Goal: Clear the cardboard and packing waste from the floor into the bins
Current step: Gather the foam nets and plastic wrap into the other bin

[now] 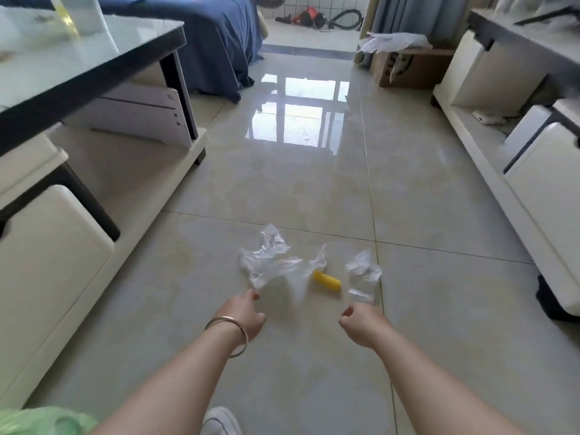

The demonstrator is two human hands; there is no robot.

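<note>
1. Crumpled clear plastic wrap (266, 260) lay on the glossy tiled floor (314, 183) in the middle of the room, with a second, smaller piece of clear plastic (364, 271) to its right and a short yellow corn cob (327, 280) between the two, its long axis running diagonally from upper left to lower right.

2. The person's left hand (243, 315), a metal bangle (230, 335) on the wrist, reached toward the near edge of the larger wrap — an extended fingertip appeared to be just at the plastic, though whether it touched could not be told; the other fingers looked loosely curled and held nothing.

3. The right hand (362, 321) hung just short of the smaller piece, fingers curled inward and apparently empty; motion blur left the grip uncertain.

4. The relation that mattered: both pieces lay directly ahead of the hands, the larger nearer the left, the smaller nearer the right — a two-handed gather looked likely.

5. Farther off, a cardboard box (408, 69) topped with white packing material (392, 42) stood by the far right wall, well apart from the hands, and seemed to remain to be cleared.

6. A glass-topped table (94, 58) flanked the left, a white cabinet (502, 120) the right; a green plastic bag (40, 420) showed at the lower left corner.
</note>
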